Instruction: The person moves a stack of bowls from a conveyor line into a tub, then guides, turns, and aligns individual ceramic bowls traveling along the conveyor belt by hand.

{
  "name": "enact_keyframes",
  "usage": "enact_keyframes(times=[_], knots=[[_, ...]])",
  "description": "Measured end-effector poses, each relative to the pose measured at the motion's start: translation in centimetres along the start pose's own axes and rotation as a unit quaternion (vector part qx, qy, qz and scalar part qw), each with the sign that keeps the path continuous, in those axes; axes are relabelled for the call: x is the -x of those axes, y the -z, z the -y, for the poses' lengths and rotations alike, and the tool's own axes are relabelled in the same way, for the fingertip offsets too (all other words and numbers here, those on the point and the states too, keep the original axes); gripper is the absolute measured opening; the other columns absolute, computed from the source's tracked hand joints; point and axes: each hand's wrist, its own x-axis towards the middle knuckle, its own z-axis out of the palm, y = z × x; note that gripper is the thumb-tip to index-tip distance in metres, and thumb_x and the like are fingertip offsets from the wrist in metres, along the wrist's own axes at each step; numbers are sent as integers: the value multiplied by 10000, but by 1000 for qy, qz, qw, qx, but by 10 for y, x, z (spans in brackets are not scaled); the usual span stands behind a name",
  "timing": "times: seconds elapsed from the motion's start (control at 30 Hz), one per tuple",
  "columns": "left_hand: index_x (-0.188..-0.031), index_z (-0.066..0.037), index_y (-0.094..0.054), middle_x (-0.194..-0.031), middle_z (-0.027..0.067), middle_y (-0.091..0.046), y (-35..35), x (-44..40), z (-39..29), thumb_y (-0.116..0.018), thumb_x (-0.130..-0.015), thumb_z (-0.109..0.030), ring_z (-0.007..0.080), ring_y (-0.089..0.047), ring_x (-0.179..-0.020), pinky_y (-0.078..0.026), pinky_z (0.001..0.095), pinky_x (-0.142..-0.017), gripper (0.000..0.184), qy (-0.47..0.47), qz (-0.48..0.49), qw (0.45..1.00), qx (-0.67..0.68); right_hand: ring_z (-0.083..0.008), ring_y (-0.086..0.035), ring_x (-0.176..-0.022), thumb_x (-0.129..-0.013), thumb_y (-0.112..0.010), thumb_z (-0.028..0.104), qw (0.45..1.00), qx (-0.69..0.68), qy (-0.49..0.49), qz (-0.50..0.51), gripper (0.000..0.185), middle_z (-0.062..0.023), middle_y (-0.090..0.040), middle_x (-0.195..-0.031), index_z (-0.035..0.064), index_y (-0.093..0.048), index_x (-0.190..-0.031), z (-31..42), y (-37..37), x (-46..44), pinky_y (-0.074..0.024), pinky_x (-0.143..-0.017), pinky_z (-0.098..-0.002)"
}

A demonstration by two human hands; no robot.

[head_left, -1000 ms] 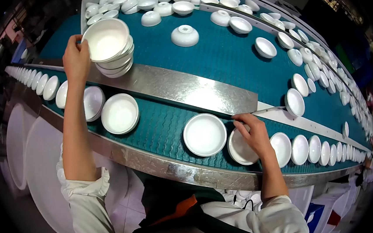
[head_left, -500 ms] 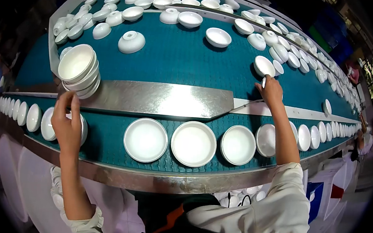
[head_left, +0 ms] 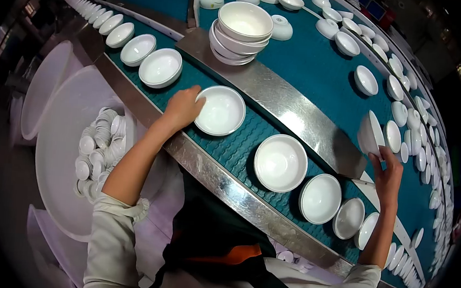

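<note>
My left hand (head_left: 183, 107) has its fingers closed on the left rim of a white bowl (head_left: 220, 111), which rests on the narrow green belt (head_left: 250, 129). Over the wide green belt (head_left: 322, 78), my right hand (head_left: 384, 166) grips the lower edge of another white bowl (head_left: 370, 134), tilted on its side. A stack of several white bowls (head_left: 245, 21) stands on the metal plate (head_left: 277, 101) between the belts. Right of my left hand, a white bowl (head_left: 280, 163) lies upright in the row.
Many white bowls (head_left: 348, 44) lie scattered, upright or overturned, along the wide belt's far side. A large pale tub (head_left: 59, 147) at the lower left holds small white pieces (head_left: 99, 155). The narrow belt has a metal front edge (head_left: 227, 190).
The view has turned. My left hand has moved from beside the stack to a bowl on the narrow belt. My right hand has lifted a bowl from the wide belt.
</note>
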Motion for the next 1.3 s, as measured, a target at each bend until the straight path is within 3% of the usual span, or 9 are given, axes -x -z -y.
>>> enact_keyframes(times=[0.13,0.2,0.37,0.43,0.57,0.63,0.8,1.0,1.3], knots=[[-1026,5,-591,-900,265,-652,18,13,12,-572,-886,-165,444,-624,-860,-491,478,-744,221,81,-143,986,-39,-268,-656,-718,-679,-784,63,947,-88,307,34,233,-95,-667,-772,39,-643,-863,71,-42,-27,-511,-638,-351],[-1040,0,-588,-889,250,-657,27,27,7,-579,-882,-146,432,-629,-846,-494,469,-740,215,87,-181,979,-43,-239,-645,-700,-712,-751,110,906,-115,405,42,196,-73,-644,-740,63,-630,-859,106,-70,-36,-514,-637,-343],[-1105,-8,-589,-903,161,-656,35,66,-17,-628,-859,-111,311,-643,-815,-504,397,-704,269,9,-256,966,-10,-226,-646,-730,-769,-618,88,862,-88,495,73,63,-73,-635,-720,65,-570,-803,141,-150,-40,-501,-683,-338],[-1100,-9,-598,-938,151,-657,29,82,-29,-637,-854,-99,278,-636,-821,-503,376,-700,265,-8,-269,963,-5,-244,-651,-764,-772,-602,75,862,-81,486,116,50,-82,-638,-735,62,-566,-804,138,-164,-32,-503,-710,-359],[-1013,-12,-612,-923,141,-655,16,122,-79,-658,-830,-68,307,-621,-872,-493,388,-740,197,-64,-292,952,67,-277,-657,-873,-798,-659,122,872,-183,453,33,224,-105,-675,-948,39,-631,-1004,121,-112,-5,-511,-825,-374],[-990,-17,-624,-865,130,-649,-1,143,-118,-688,-802,-48,298,-623,-798,-496,383,-684,202,-112,-271,952,91,-275,-663,-873,-799,-690,135,870,-198,443,89,307,-98,-673,-1038,48,-642,-1089,98,-77,23,-531,-792,-364],[-967,-4,-645,-801,104,-631,-59,179,-206,-740,-755,-43,266,-615,-732,-488,354,-617,236,-315,-149,923,162,-235,-687,-779,-817,-711,103,874,-306,315,208,234,-76,-695,-963,62,-673,-1045,41,-42,131,-557,-649,-308],[-962,-2,-650,-808,89,-640,-113,189,-258,-727,-798,-97,232,-612,-719,-488,332,-626,205,-363,-94,905,200,-224,-711,-778,-868,-671,99,884,-404,93,218,159,-97,-722,-894,64,-720,-1015,-5,-37,215,-552,-691,-296],[-922,-16,-683,-713,91,-619,-169,215,-305,-745,-748,-28,248,-603,-630,-465,347,-547,185,-350,-66,910,212,-173,-718,-839,-928,-617,92,811,-516,0,276,154,-104,-727,-931,20,-705,-1030,-47,-29,245,-560,-738,-266]])
